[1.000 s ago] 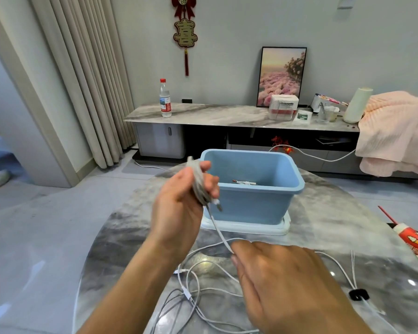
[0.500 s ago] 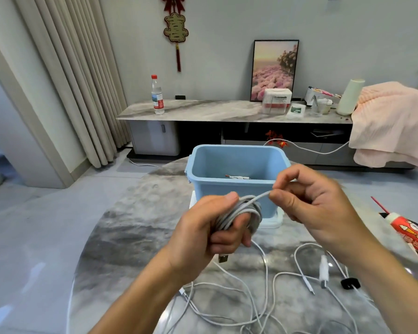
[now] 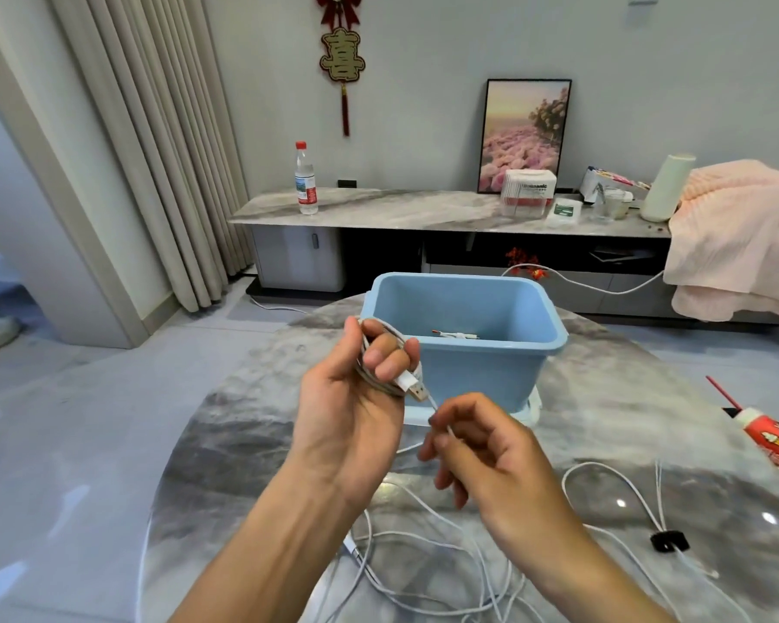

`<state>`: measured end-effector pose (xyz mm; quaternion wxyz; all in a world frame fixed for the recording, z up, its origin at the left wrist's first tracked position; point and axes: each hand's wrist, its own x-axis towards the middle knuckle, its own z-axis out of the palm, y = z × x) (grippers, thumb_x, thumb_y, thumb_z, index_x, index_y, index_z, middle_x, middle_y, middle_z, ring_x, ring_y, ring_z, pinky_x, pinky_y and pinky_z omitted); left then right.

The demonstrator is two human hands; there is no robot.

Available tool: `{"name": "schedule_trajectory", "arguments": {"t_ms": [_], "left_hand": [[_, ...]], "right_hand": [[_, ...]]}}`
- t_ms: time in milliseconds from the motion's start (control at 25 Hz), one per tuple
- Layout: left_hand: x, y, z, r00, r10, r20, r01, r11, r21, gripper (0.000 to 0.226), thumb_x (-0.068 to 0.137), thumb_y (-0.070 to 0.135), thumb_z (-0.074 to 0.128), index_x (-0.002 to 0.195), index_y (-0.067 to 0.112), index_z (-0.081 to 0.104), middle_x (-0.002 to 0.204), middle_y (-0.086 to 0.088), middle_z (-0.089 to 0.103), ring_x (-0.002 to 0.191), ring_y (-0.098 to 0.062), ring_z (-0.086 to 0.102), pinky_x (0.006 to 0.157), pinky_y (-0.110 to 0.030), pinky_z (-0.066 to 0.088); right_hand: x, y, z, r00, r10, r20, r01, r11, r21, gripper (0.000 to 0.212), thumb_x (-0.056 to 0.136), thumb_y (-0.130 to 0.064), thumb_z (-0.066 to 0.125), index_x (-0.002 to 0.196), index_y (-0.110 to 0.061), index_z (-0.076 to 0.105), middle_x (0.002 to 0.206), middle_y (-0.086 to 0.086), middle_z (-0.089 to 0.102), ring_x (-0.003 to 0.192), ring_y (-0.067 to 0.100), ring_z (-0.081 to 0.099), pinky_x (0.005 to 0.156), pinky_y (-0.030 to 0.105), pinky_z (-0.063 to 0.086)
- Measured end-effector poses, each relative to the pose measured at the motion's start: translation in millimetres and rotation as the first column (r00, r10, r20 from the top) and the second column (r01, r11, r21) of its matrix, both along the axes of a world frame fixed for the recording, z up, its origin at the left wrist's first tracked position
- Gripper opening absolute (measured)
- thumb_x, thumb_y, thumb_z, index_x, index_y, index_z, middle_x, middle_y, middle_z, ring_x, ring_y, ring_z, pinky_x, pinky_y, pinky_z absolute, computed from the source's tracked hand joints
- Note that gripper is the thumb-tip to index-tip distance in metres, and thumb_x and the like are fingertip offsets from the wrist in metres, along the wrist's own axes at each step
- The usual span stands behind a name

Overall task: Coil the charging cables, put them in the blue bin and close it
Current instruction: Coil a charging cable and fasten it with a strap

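The cable coil (image 3: 378,375) is wound round the left hand (image 3: 356,406) beside the open blue bin (image 3: 468,335). The right hand (image 3: 482,447) pinches its tail. One cable lies inside; loose cables (image 3: 446,568) remain on the table (image 3: 253,442); closing is pending.

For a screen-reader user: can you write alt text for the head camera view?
A left hand holds a coiled white cable while the right hand pinches its loose end, just in front of an open blue bin on a marble table. More white cables lie tangled on the table near the person.
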<state>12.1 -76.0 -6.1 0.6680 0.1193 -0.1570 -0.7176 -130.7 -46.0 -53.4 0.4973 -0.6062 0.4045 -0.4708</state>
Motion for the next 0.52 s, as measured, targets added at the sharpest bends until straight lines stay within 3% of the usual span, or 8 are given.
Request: {"name": "schedule_trajectory", "arguments": {"t_ms": [120, 240, 360, 520], "left_hand": [[1.0, -1.7, 1.4, 0.981, 0.084, 0.173, -0.075, 0.996, -0.057, 0.013, 0.096, 0.017, 0.045, 0.085, 0.01, 0.05, 0.066, 0.002, 0.038, 0.055, -0.011, 0.041, 0.102, -0.033, 0.037], [-4.5, 1.0, 0.7, 0.919, 0.122, 0.375, -0.09, 0.991, -0.101, 0.012, 0.097, 0.016, 0.046, 0.089, 0.008, 0.05, 0.064, 0.0, 0.041, 0.056, -0.012, 0.044, 0.095, -0.035, 0.032], [-13.7, 5.9, -3.0, 0.846, 0.069, 0.529, -0.02, 0.995, -0.099, 0.013, 0.092, 0.019, 0.052, 0.089, 0.006, 0.051, 0.062, -0.002, 0.046, 0.056, -0.014, 0.046, 0.08, -0.032, 0.037], [-24.2, 14.1, -8.7, 0.735, -0.08, 0.674, 0.144, 0.989, -0.039, 0.012, 0.09, 0.02, 0.057, 0.085, 0.009, 0.055, 0.063, -0.004, 0.051, 0.06, -0.016, 0.047, 0.062, -0.025, 0.039]], "right_hand": [[4.3, 15.8, 14.1, 0.962, 0.017, -0.274, -0.079, 0.973, -0.217, 0.017, 0.078, -0.025, 0.066, 0.094, -0.031, 0.06, 0.088, -0.006, 0.069, 0.072, 0.016, 0.06, 0.066, 0.036, 0.052], [-4.0, 13.9, 23.4, 0.877, -0.035, -0.479, -0.189, 0.892, -0.411, 0.026, 0.081, -0.034, 0.067, 0.106, -0.036, 0.058, 0.091, -0.015, 0.064, 0.083, 0.007, 0.057, 0.07, 0.019, 0.046], [-14.8, 2.7, 28.5, 0.842, -0.221, -0.493, -0.192, 0.731, -0.655, 0.012, 0.092, -0.029, 0.062, 0.1, -0.025, 0.07, 0.077, -0.016, 0.06, 0.069, 0.0, 0.049, 0.064, 0.014, 0.041], [-27.5, -0.7, 36.1, 0.812, -0.365, -0.456, -0.145, 0.631, -0.762, 0.013, 0.091, -0.029, 0.067, 0.087, -0.02, 0.075, 0.067, -0.016, 0.052, 0.063, 0.001, 0.036, 0.06, 0.014, 0.035]]}}
